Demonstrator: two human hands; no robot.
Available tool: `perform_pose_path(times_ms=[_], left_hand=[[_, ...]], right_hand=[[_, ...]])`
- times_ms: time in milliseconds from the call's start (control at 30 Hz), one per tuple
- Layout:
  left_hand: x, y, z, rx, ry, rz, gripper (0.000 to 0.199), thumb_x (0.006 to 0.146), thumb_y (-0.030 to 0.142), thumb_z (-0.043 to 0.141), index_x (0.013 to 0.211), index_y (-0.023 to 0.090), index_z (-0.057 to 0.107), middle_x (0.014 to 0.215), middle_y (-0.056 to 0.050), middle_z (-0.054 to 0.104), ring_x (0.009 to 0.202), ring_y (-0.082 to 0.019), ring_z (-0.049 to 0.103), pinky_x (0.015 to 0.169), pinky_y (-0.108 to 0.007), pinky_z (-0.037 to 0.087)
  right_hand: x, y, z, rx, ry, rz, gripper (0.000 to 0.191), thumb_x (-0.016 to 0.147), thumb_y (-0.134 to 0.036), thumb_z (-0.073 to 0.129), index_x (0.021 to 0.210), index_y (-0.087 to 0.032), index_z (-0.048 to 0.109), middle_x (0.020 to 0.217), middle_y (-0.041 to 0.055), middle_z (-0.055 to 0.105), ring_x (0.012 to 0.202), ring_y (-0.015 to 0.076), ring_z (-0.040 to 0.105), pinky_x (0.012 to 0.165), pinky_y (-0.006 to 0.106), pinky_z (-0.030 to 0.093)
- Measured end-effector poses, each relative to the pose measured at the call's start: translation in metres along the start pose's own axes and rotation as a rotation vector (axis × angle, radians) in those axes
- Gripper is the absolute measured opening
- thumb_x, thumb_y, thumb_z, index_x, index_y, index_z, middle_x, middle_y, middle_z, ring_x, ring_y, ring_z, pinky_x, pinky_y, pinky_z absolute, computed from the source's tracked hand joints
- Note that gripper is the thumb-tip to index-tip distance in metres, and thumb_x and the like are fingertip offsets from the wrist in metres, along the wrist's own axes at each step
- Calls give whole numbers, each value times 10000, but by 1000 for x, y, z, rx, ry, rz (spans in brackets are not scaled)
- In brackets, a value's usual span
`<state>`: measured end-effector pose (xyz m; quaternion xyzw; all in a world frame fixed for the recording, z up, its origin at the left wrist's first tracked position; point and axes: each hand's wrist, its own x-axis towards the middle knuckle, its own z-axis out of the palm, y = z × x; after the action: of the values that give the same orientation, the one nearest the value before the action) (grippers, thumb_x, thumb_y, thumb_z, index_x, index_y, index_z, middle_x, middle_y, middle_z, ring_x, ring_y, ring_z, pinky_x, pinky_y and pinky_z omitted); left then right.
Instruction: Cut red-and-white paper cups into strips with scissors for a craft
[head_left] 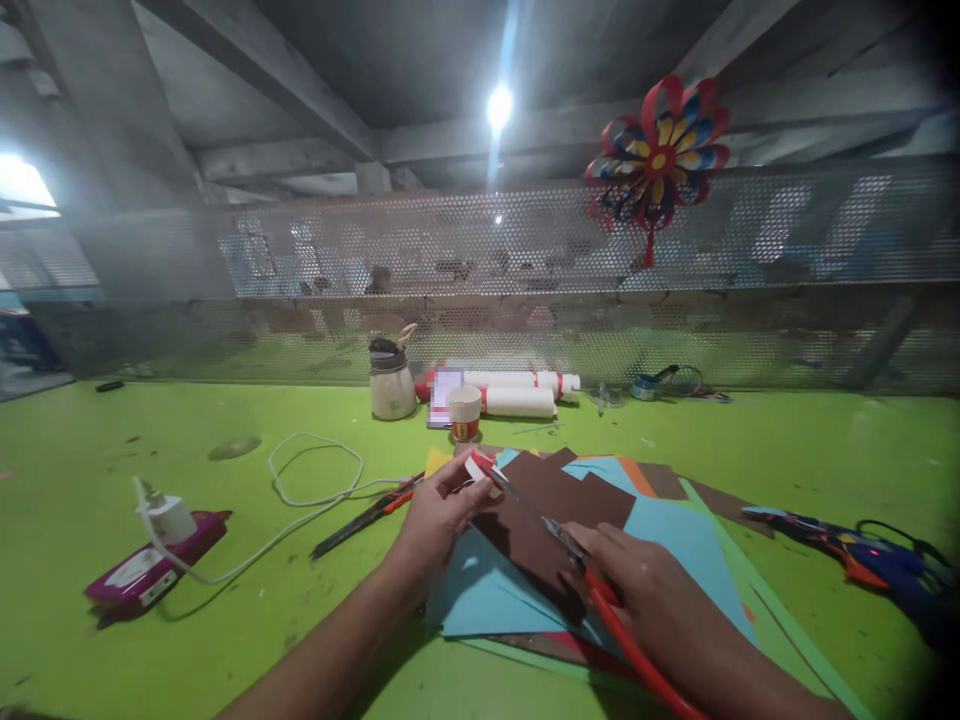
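My left hand point(442, 505) pinches a small red and white piece point(484, 468), which looks like paper or card, between thumb and fingers. Wrapped around a pair of red-handled snips point(622, 635) is my right hand point(637, 575). The narrow silver blades point up and left, with their tips at the red and white piece. Whether the blades are closed on it I cannot tell. Beneath both hands lies a loose pile of brown paper point(592, 500) and light blue paper point(675, 550). Just beyond my left hand stands a white paper cup point(465, 412) with a red band.
Left are a purple power strip point(157, 570) with a white charger and cable, and a black and orange tool point(367, 515). A blue glue gun point(862, 555) lies right. Behind stand a jar point(391, 385) and white rolls point(517, 402), before a perforated metal screen point(337, 250).
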<state>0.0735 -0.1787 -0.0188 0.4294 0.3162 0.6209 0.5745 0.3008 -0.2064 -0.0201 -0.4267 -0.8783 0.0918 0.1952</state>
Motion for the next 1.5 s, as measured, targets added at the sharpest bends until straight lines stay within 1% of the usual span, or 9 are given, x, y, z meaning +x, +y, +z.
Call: perform_pose_path(times_ms=[133,300,433,633,933,1167,1300,1433,1500], left_hand=[[0,0,0,-4,19,-11,455,681,260,783,1116,170,679,1034,-109,709,901,-227,657,896,-418,488],[-2,4,1,4,33,-11,473,693,239,776,1144,156,658,1033,-110,707,904,-215,651,905,-405,484],[-3,6,0,-49,46,-24,390,779,296,695,1132,134,657,1108,-140,687,922,-223,649,871,-402,499],[1,4,-3,-58,38,-15,359,821,283,651,1145,128,650,1117,-143,689,933,-215,646,858,-382,500],[-2,3,2,-38,60,-21,377,795,276,682,1153,160,662,1101,-120,701,966,-221,650,871,-359,494],[-2,0,5,-80,80,-12,355,769,289,709,1099,159,687,1062,-110,719,950,-225,663,859,-356,503],[-3,2,5,-78,86,-31,394,742,291,734,1107,152,683,1065,-118,718,951,-233,667,859,-362,502],[-4,4,6,-71,110,-36,403,729,291,744,1105,158,687,1076,-120,717,948,-235,671,876,-372,497],[-4,5,6,-58,113,-27,403,732,292,741,1109,161,686,1089,-120,712,956,-235,671,880,-371,498]], right_hand=[[0,2,1,-18,9,4,345,882,-157,453,1208,-183,564,962,100,650,839,234,606,727,361,462],[0,3,1,-15,5,7,319,895,-160,417,1167,-168,584,924,103,644,828,239,606,724,372,460],[1,0,0,-11,-2,27,267,897,-168,424,1098,-190,598,889,79,628,798,234,597,702,364,451],[3,-3,-3,-15,-39,53,333,904,-156,397,1181,-200,577,895,76,614,820,241,589,712,381,449],[2,-1,-1,-9,-39,74,345,900,-152,415,1212,-219,547,942,72,601,859,234,574,752,381,446],[2,-4,-1,-69,-39,85,385,863,-113,443,1219,-208,555,928,78,627,856,249,597,732,376,444],[1,-7,-3,-89,-52,95,376,855,-112,447,1199,-197,573,919,86,639,845,250,606,727,373,442],[0,-7,-3,-63,-48,76,321,865,-116,425,1128,-191,593,912,82,641,813,237,597,705,358,436],[1,-6,-2,-75,-36,77,337,863,-115,421,1142,-197,591,881,75,631,804,237,592,703,360,434]])
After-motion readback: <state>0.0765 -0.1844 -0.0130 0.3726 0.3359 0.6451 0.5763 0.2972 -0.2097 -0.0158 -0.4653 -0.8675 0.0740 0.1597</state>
